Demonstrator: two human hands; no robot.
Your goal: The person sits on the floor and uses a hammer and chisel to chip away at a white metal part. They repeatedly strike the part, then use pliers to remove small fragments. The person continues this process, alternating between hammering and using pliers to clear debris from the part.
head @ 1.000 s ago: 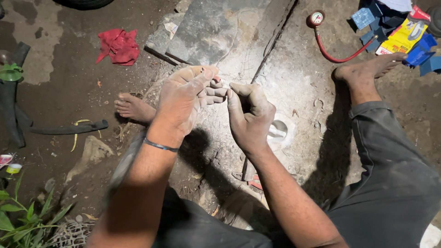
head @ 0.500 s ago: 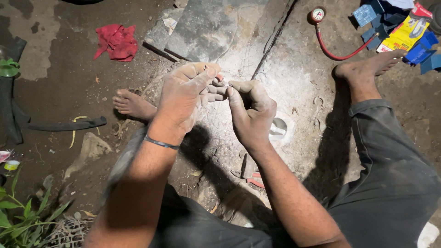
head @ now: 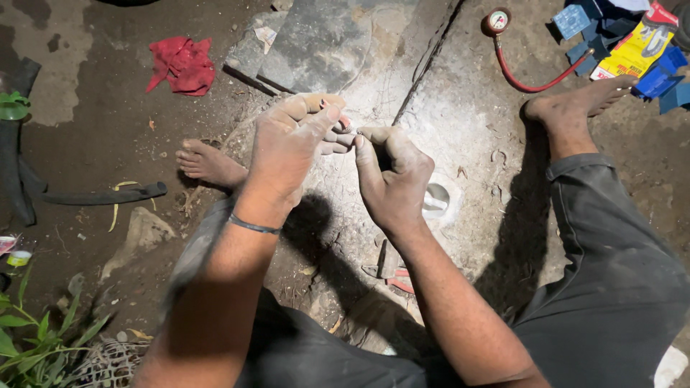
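Open stone slab beyond the left hand and right hand, bare up to the pressure gauge and its red hose. Blocked on the right by a bare foot and the trouser leg. Blocked on the left by the other foot, just beside the left wrist. Further left, free dirt between a black rubber tube and a red rag (well apart). Cluttered far right corner: blue patches, yellow packet. Small tools under the forearms.
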